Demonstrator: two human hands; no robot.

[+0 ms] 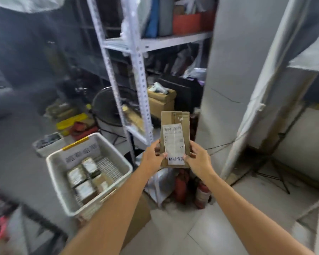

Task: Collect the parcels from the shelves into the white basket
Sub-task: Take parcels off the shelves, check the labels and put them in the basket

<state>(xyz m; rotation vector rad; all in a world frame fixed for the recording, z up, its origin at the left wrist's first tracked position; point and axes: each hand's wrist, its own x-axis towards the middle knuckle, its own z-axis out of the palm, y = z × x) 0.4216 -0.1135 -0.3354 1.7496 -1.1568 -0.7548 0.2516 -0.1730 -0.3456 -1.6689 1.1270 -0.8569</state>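
I hold a flat brown cardboard parcel [175, 126] upright in front of me, its white shipping label facing me. My left hand [153, 156] grips its lower left edge, thumb on the front. On the lower right edge my right hand [198, 159] grips it the same way. The white basket [52, 162] stands lower left of the parcel, on a cardboard box, with several labelled brown parcels [87, 178] lying inside.
A white metal shelf rack [136, 74] rises straight ahead, holding boxes and bags. A grey pillar [234, 70] stands to the right. Two red fire extinguishers [201, 192] sit on the floor below the parcel. A fan [107, 105] and clutter lie behind the basket.
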